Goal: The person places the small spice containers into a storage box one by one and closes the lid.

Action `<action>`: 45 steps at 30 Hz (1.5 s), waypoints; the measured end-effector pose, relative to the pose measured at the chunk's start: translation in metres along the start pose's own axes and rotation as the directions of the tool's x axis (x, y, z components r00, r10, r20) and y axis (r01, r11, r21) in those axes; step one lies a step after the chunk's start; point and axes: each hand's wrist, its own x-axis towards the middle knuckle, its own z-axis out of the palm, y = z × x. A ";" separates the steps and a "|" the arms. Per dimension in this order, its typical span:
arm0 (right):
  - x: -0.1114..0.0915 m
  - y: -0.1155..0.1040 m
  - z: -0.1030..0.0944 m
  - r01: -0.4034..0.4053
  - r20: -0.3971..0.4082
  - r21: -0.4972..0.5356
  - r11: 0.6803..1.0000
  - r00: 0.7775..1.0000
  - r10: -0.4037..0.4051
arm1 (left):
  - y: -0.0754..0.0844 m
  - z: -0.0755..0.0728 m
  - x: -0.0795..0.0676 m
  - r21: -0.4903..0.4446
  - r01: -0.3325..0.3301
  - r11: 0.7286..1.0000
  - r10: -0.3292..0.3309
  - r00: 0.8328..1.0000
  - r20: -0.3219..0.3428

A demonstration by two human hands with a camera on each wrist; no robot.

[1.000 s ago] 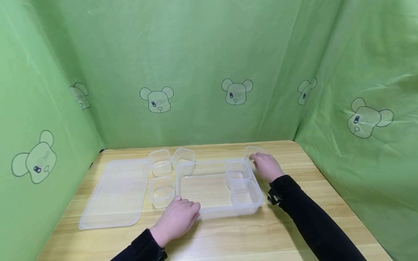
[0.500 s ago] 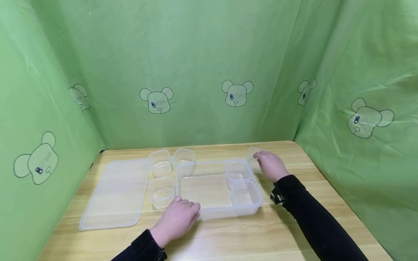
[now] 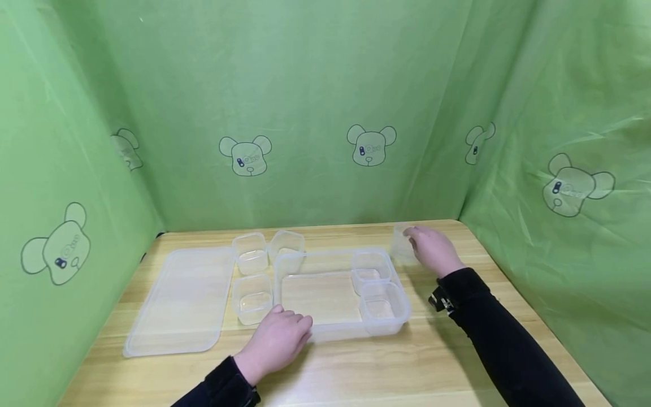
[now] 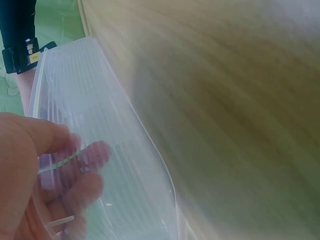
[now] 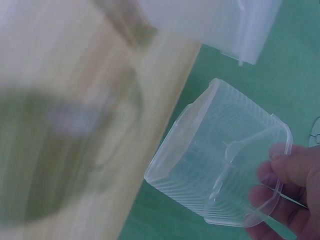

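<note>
My left hand [image 3: 280,342] grips the near wall of a large clear plastic storage box [image 3: 338,332]. In the left wrist view the thumb is on the outer side and the fingers show through the wall. My right hand [image 3: 434,249] pinches the rim of a small clear square container [image 3: 402,246], beyond the box's far right corner. Ribbed walls show on this small container in the right wrist view, with fingertips [image 5: 267,172] seen through its side. Two similar small containers stand inside the box along its right end, one far [image 3: 368,271] and one near [image 3: 378,308].
Left of the box stand three more small containers: one at the back left [image 3: 250,254], one behind the box's corner [image 3: 286,243], one nearer [image 3: 252,299]. A flat translucent lid [image 3: 178,305] lies further left on the wooden table [image 3: 407,376]. Green curtains [image 3: 305,85] enclose the table.
My right hand has moved right, away from the box's far right corner, and the small container has gone with it. My left hand stays on the box's near wall.
</note>
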 end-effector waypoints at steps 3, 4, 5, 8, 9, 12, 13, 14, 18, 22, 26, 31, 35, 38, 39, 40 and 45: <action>0.001 -0.002 -0.008 0.004 0.001 -0.012 1.000 1.000 -0.004 | 0.000 -0.001 0.000 -0.004 0.003 1.000 -0.003 1.000 0.010; 0.002 -0.003 -0.010 0.003 0.001 -0.014 1.000 1.000 -0.003 | 0.000 -0.001 0.000 -0.005 0.004 1.000 -0.004 1.000 0.016; 0.002 -0.003 -0.013 0.001 0.001 -0.016 1.000 1.000 -0.001 | 0.001 -0.002 0.000 -0.006 0.005 1.000 -0.005 1.000 0.021; 0.002 -0.006 -0.019 -0.006 -0.001 -0.018 1.000 1.000 0.006 | 0.001 -0.003 0.001 -0.006 0.009 1.000 -0.009 0.999 0.035; 0.002 -0.008 -0.021 -0.007 -0.001 -0.017 1.000 1.000 0.007 | 0.001 -0.003 0.001 -0.006 0.010 1.000 -0.009 0.999 0.038; 0.003 -0.012 -0.026 0.000 -0.001 -0.018 1.000 1.000 0.000 | 0.002 -0.004 0.001 -0.007 0.012 1.000 -0.011 0.999 0.042; 0.003 -0.013 -0.028 0.005 -0.002 -0.019 1.000 1.000 -0.005 | 0.002 -0.004 0.001 -0.007 0.012 1.000 -0.011 0.999 0.041; 0.004 -0.015 -0.030 0.010 -0.004 -0.020 1.000 1.000 -0.010 | 0.002 -0.004 0.001 -0.008 0.012 1.000 -0.012 0.999 0.040; 0.006 -0.024 -0.037 0.034 -0.016 -0.021 0.999 0.999 -0.035 | 0.002 -0.004 0.001 -0.010 0.013 1.000 -0.012 0.999 0.037; 0.009 -0.034 -0.045 0.062 -0.036 -0.038 0.997 0.997 -0.063 | 0.002 -0.005 0.001 -0.009 0.017 1.000 -0.016 0.999 0.048; 0.012 -0.046 -0.051 0.092 -0.067 -0.047 0.995 0.993 -0.095 | 0.001 -0.005 0.002 -0.004 0.021 1.000 -0.021 0.998 0.062; 0.014 -0.058 -0.055 0.137 -0.107 -0.051 0.989 0.984 -0.142 | 0.001 -0.004 0.001 -0.006 0.024 1.000 -0.024 0.998 0.064; 0.015 -0.068 -0.058 0.154 -0.113 -0.050 0.987 0.981 -0.159 | 0.001 -0.003 0.000 -0.005 0.020 1.000 -0.019 0.998 0.054; 0.016 -0.074 -0.059 0.158 -0.107 -0.044 0.986 0.981 -0.162 | 0.001 -0.002 0.000 -0.004 0.019 1.000 -0.019 0.999 0.050; 0.016 -0.076 -0.059 0.159 -0.106 -0.042 0.986 0.981 -0.163 | 0.001 -0.002 0.000 -0.003 0.019 1.000 -0.019 0.999 0.051; 0.016 -0.078 -0.058 0.163 -0.105 -0.040 0.986 0.980 -0.166 | 0.000 -0.001 0.000 -0.002 0.019 1.000 -0.019 0.998 0.052; 0.017 -0.085 -0.055 0.193 -0.106 -0.037 0.980 0.975 -0.196 | 0.000 -0.001 0.000 0.002 0.022 1.000 -0.022 0.998 0.061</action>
